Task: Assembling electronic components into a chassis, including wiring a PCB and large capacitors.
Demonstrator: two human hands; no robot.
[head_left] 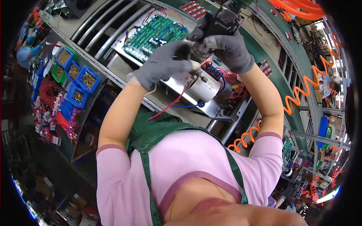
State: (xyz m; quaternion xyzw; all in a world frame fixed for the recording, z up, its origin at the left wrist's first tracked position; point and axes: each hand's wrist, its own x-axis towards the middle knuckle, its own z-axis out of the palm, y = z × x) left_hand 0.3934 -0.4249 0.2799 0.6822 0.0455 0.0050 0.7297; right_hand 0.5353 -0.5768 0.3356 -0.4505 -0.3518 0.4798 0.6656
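Both my hands wear grey gloves with pale fingertips. My right hand (232, 52) is closed round the lower part of a bulky black tool (222, 24), its thumb pressed along the side; the tool's exact kind is hard to tell. My left hand (162, 64) curves its thumb and fingers about a dark, blurred part just beneath the tool. Below the hands, a silver cylinder (205, 87) with red and blue wires lies on a metal chassis (177, 81). Beside the left hand, a green circuit board (154, 34) with white connectors is mounted on the same chassis.
At left, blue bins (88, 80) hold small brass-coloured parts, near bundled red and blue wires (64, 113). Metal rollers (113, 28) run under the chassis. An orange coiled hose (301, 88) hangs at right. Red-and-white parts (193, 9) lie on the far green bench.
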